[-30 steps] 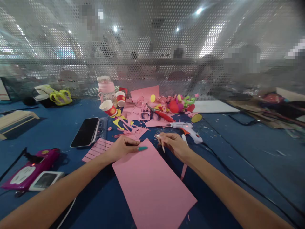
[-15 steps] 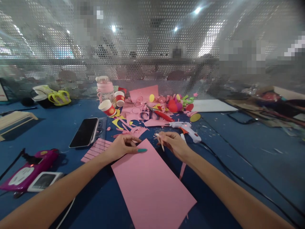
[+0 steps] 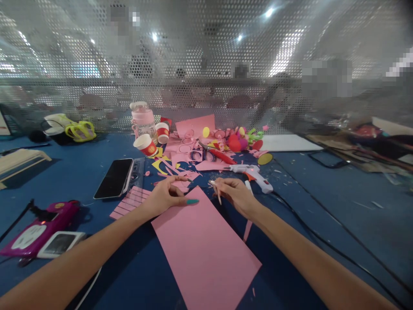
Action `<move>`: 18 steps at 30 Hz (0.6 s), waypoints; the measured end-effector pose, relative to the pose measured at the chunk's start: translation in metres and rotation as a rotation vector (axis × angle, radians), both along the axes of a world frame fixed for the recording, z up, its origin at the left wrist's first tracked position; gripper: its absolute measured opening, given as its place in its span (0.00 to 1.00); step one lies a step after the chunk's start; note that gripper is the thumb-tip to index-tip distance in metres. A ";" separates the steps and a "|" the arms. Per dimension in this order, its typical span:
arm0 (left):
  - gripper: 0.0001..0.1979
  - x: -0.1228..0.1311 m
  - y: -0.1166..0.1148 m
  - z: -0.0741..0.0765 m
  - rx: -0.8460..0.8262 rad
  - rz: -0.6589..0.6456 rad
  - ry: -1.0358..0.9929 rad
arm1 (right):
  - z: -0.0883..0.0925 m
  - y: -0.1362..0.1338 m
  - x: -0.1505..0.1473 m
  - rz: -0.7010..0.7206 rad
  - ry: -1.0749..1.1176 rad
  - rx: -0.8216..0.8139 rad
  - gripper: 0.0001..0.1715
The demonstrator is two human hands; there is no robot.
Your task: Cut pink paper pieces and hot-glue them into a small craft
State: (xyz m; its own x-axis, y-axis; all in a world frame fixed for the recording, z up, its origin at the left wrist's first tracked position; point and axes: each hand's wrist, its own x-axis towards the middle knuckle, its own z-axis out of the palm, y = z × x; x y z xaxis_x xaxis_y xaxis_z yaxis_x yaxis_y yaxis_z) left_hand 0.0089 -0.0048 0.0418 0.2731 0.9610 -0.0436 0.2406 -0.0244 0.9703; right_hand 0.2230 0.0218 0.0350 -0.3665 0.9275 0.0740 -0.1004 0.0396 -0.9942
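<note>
Straightening its index finger, left hand (image 3: 166,198) is now half-open, thumb on pink sheet (image 3: 206,249); hold looks looser, can't confirm grip. Right hand (image 3: 234,193) bunched, contents unclear.

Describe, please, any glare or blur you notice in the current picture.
In the head view, bright lights glare through the perforated panel; in that same view, the clutter at far right looks blurred, while the pink sheet shows no glare.
</note>
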 end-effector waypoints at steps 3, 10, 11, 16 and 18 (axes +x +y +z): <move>0.32 0.000 0.001 -0.001 0.010 0.000 -0.002 | 0.000 0.000 0.000 0.001 0.008 -0.005 0.16; 0.32 0.000 0.000 0.001 0.020 0.008 0.012 | -0.001 0.000 0.000 -0.002 0.025 -0.017 0.16; 0.32 0.000 0.000 0.001 0.021 0.009 0.014 | -0.001 0.000 0.000 -0.003 0.025 -0.021 0.16; 0.31 0.000 -0.001 0.001 0.015 0.004 -0.003 | -0.003 0.001 0.000 -0.010 0.023 -0.025 0.16; 0.31 0.000 0.000 0.000 0.012 0.006 -0.006 | -0.004 0.002 0.000 -0.008 0.026 -0.024 0.16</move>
